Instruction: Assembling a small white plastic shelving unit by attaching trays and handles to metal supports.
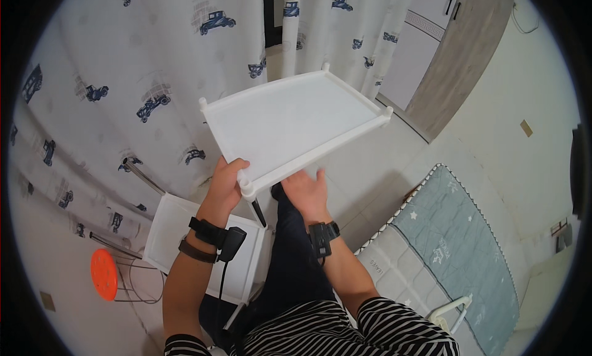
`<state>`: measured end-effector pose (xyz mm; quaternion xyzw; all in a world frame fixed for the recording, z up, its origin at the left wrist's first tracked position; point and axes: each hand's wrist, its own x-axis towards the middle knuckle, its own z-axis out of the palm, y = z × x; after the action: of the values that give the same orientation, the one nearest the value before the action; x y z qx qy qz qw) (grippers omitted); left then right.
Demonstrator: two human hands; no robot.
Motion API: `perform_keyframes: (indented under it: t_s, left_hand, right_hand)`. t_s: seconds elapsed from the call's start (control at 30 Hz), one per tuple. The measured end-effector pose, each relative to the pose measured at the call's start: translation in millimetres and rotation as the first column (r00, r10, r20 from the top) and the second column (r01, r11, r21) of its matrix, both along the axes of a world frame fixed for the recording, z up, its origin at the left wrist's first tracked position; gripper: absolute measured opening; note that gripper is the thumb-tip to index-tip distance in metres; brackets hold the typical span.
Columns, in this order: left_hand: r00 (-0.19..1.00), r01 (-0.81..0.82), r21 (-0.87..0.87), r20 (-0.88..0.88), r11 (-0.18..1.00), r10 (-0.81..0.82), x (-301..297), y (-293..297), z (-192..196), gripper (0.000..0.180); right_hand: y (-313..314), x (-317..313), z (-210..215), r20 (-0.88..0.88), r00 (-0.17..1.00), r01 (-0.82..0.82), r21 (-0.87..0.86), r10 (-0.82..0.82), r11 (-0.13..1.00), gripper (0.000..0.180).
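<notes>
Left hand point(226, 182) fingers curled, gripping near corner of white shelf tray point(296, 118); right hand point(308, 192) fingers spread flat under its near edge.

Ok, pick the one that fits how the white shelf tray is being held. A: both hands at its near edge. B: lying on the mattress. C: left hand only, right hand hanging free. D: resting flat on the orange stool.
A: the left hand grips the white shelf tray at its near corner while the right hand supports the near edge from below.
</notes>
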<state>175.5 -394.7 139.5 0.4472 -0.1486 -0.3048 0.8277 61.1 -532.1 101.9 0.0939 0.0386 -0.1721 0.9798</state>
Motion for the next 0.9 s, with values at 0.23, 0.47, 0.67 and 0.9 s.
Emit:
perform_keyframes:
  t_s: [0.23,0.47,0.67,0.9]
  left_hand:
    - [0.998,-0.034,-0.003,0.046,0.999,0.034,-14.1,-0.4,11.5,0.042]
    - [0.998,0.014,-0.162,0.066,0.987,-0.003,-23.1,6.3,-38.1,0.049]
    - [0.839,-0.03,-0.075,0.541,0.997,0.066,-54.5,16.1,-89.9,0.042]
    - [0.854,-0.215,0.22,0.516,0.952,0.074,-60.2,9.4,-90.1,0.016]
  right_hand:
    - [15.3,-2.6,38.1,0.202,0.979,0.056,-0.303,0.007,0.951,0.057]
    - [27.4,15.4,19.5,-0.125,0.992,-0.042,-0.537,-0.03,0.843,0.03]
    - [39.6,15.0,21.2,-0.183,0.982,-0.053,-0.504,-0.047,0.862,0.033]
    - [40.2,14.1,29.4,-0.236,0.972,-0.14,-0.547,0.009,0.826,0.038]
